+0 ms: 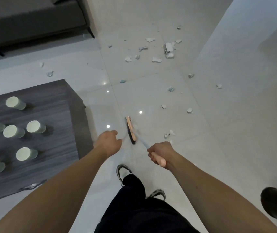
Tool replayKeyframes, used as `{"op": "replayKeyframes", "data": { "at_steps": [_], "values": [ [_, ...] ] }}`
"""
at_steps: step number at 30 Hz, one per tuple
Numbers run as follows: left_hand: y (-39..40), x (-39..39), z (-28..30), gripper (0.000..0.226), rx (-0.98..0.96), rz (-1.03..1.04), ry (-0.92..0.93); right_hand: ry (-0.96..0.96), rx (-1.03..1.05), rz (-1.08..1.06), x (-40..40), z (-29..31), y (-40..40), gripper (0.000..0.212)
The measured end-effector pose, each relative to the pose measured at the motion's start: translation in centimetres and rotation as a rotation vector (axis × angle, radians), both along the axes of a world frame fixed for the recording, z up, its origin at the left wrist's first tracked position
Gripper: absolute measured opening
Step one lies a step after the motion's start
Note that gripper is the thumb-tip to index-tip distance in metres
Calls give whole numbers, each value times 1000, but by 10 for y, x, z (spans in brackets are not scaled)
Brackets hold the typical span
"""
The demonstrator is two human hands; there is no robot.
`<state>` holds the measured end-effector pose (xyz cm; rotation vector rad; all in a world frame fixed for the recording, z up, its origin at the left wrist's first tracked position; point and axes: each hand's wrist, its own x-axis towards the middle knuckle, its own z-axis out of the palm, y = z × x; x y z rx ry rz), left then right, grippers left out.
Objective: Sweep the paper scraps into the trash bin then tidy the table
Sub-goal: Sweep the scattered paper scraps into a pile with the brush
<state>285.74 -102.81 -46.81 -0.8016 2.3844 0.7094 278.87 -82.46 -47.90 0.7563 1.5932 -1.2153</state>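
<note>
Glossy white tile floor (201,132), paper scraps (156,59) strewn ahead; sweeping under way: right hand (159,153) clenched around broom (131,130), left hand (108,142) loosely curled (apparently empty); next, gathering scraps binward

- Both forearms are bare to the frame's lower edge; no sleeves show.
- The left hand (108,142) and right hand (159,153) wear no gloves, rings or watch.
- Loose black trousers (134,207) cover the legs.
- Dark sneakers with pale trim (122,172), possibly white soles; the blur hides detail.
</note>
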Motion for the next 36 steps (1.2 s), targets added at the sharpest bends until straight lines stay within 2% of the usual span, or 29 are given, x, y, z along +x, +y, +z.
{"op": "replayKeyframes", "data": {
  "at_steps": [3,6,12,16,20,24,27,30,32,36],
  "values": [
    [44,-17,6,51,-17,-83,36,32,-31,-150,10,5,42,8],
    [100,-38,15,50,-19,-212,79,35,-40,-394,25,9,94,12],
    [228,-59,23,49,0,-553,102,116,77,-745,66,15,226,13],
    [311,-51,24,49,62,-762,112,180,257,-854,104,6,296,7],
    [367,-39,23,49,111,-926,112,116,388,-944,141,-10,341,4],
    [380,-32,17,50,97,-1045,92,54,390,-1069,160,-22,364,8],
    [369,-37,14,42,74,-1056,78,25,302,-1131,157,-22,356,7],
    [350,-47,12,42,46,-1023,79,31,162,-1104,138,-13,326,20],
    [337,-57,9,40,43,-1001,84,57,73,-1101,124,0,309,14],
    [306,-77,5,50,45,-988,75,87,-72,-1145,100,21,290,3]
  ]
}}
